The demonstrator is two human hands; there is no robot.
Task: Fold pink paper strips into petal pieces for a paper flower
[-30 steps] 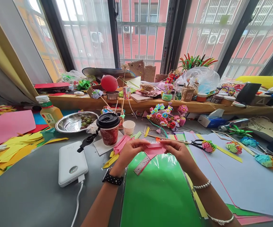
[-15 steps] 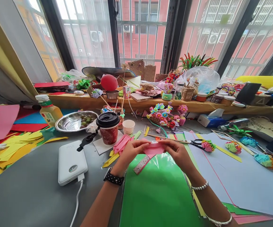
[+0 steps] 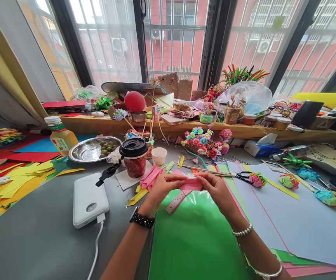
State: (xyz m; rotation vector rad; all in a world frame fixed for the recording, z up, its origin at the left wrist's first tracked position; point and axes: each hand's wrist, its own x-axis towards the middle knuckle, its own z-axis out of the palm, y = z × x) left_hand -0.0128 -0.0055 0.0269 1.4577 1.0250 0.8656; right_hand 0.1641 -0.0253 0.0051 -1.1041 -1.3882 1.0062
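Observation:
A small piece of pink paper (image 3: pixel 187 187) is stretched between my two hands, above the far end of a glossy green folder (image 3: pixel 197 241). My left hand (image 3: pixel 165 187) pinches its left side between thumb and fingers. On the other side, my right hand (image 3: pixel 214 188) grips the paper's right part the same way. Its upper edge looks folded over; the fingers partly cover it. Just below the paper, a patterned ruler (image 3: pixel 174 202) lies slantwise on the folder. Pink folded strips (image 3: pixel 153 177) and yellow strips (image 3: pixel 137 196) rest close to my left hand.
A lidded coffee cup (image 3: pixel 133 161), a paper cup (image 3: pixel 159 156) and a white power bank (image 3: pixel 90 200) with a cable stand left of my hands. Scissors (image 3: pixel 245 178) and paper flower buds (image 3: pixel 257 179) lie at the right on white sheets. A metal plate (image 3: pixel 82 151) holds green fruit.
My right hand has shifted slightly left and inward along the pink paper. My left hand keeps its pinch. The view has moved a little, and a pink sheet at the far left is mostly gone from sight.

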